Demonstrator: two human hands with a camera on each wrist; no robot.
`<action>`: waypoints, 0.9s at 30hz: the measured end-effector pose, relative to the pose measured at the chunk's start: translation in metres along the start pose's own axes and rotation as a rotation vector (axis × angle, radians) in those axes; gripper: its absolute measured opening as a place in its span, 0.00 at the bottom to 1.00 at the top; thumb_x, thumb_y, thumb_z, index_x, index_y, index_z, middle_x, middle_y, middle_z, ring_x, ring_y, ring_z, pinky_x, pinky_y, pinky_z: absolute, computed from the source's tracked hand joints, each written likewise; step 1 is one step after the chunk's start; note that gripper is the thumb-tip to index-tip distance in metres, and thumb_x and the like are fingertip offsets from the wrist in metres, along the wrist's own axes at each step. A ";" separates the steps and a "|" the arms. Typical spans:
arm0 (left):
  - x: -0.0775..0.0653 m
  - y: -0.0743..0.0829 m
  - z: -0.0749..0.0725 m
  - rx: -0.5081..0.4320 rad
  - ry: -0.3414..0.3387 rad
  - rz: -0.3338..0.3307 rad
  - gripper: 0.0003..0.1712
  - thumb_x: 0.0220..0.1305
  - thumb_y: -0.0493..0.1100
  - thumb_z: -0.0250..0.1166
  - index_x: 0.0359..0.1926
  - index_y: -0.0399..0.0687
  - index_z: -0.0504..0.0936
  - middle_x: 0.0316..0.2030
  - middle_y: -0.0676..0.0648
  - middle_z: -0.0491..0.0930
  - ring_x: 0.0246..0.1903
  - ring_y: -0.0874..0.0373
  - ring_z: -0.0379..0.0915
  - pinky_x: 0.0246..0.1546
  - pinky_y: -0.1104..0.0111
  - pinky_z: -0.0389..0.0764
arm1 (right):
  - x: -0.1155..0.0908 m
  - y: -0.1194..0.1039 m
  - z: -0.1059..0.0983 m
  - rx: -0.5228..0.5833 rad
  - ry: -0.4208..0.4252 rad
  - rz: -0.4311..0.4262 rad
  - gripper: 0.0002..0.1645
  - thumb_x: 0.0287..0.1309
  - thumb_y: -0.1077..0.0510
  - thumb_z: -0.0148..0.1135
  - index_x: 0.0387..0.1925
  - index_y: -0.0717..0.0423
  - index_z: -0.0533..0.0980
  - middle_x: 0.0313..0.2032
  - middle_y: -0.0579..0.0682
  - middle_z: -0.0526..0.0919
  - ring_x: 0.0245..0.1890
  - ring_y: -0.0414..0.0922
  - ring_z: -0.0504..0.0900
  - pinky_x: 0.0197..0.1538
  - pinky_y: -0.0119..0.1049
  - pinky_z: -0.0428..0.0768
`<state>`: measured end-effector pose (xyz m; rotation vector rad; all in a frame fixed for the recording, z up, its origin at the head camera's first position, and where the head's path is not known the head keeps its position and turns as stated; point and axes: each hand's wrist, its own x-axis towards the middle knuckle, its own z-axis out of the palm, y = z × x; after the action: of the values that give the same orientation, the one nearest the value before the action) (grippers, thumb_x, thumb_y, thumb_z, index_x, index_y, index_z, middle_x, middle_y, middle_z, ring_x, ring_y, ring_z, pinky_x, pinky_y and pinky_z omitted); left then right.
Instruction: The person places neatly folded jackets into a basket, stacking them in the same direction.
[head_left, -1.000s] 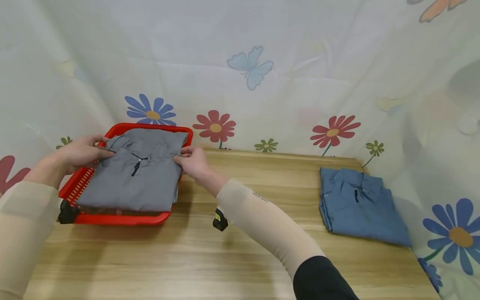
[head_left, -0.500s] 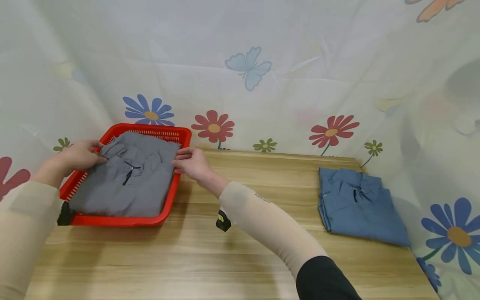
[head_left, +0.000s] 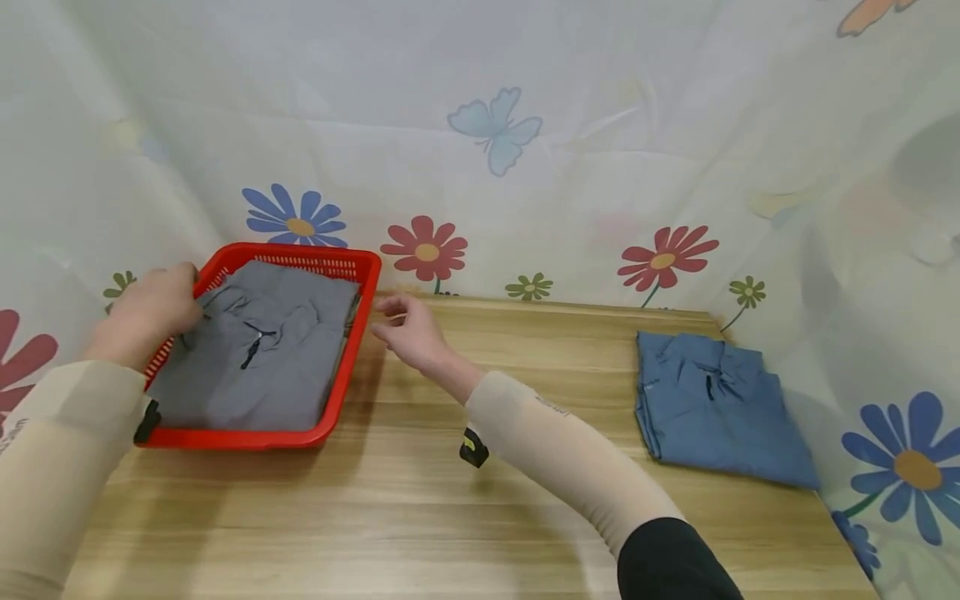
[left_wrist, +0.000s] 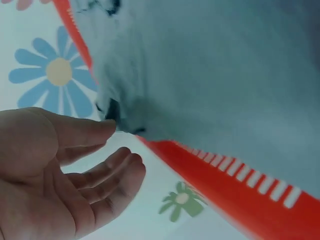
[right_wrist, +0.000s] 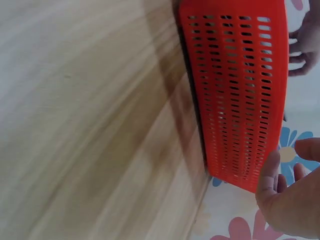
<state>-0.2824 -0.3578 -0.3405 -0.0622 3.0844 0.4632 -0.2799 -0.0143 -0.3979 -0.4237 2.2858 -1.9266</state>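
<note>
A folded grey shirt (head_left: 292, 375) with a dark zip pull at its collar lies inside a red plastic basket (head_left: 347, 367) on the left of the table. My left hand (head_left: 153, 312) is over the basket's left rim. In the left wrist view, its loosely bent fingers (left_wrist: 117, 192) hold nothing, and the thumb is close to the shirt's edge. Just off the basket's right side hovers my right hand (head_left: 412, 332), fingers relaxed and holding nothing. The right wrist view has this hand near the slotted basket wall (right_wrist: 232, 95).
A folded blue shirt (head_left: 727, 417) lies at the right end of the wooden table (head_left: 420, 517). A flower-printed curtain (head_left: 570, 200) rises behind the table and along both sides, close to the basket's back.
The grey shirt has gone down into the basket and both hands have let go of it. My right hand has drawn back to the right; the left has shifted slightly.
</note>
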 end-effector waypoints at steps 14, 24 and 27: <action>-0.014 0.042 0.002 0.027 0.010 0.028 0.33 0.69 0.41 0.61 0.63 0.18 0.62 0.50 0.19 0.63 0.48 0.26 0.62 0.43 0.35 0.75 | -0.022 0.020 -0.026 -0.359 -0.110 -0.154 0.13 0.65 0.66 0.65 0.50 0.65 0.79 0.51 0.59 0.82 0.44 0.48 0.82 0.47 0.33 0.81; -0.037 0.096 0.010 0.016 -0.029 0.158 0.34 0.70 0.46 0.65 0.66 0.27 0.66 0.59 0.21 0.66 0.56 0.26 0.64 0.50 0.33 0.75 | -0.042 0.020 -0.047 -0.590 -0.209 -0.276 0.13 0.65 0.64 0.65 0.50 0.65 0.79 0.50 0.59 0.81 0.48 0.54 0.81 0.55 0.40 0.78; -0.045 0.114 0.014 0.016 -0.049 0.208 0.35 0.71 0.49 0.64 0.68 0.30 0.67 0.61 0.22 0.66 0.58 0.27 0.64 0.52 0.33 0.73 | -0.051 0.025 -0.057 -0.662 -0.237 -0.301 0.13 0.66 0.64 0.65 0.51 0.64 0.79 0.51 0.59 0.79 0.49 0.54 0.80 0.56 0.41 0.78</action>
<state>-0.2418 -0.2434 -0.3195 0.2683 3.0595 0.4385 -0.2503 0.0577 -0.4164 -1.0468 2.7527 -1.0631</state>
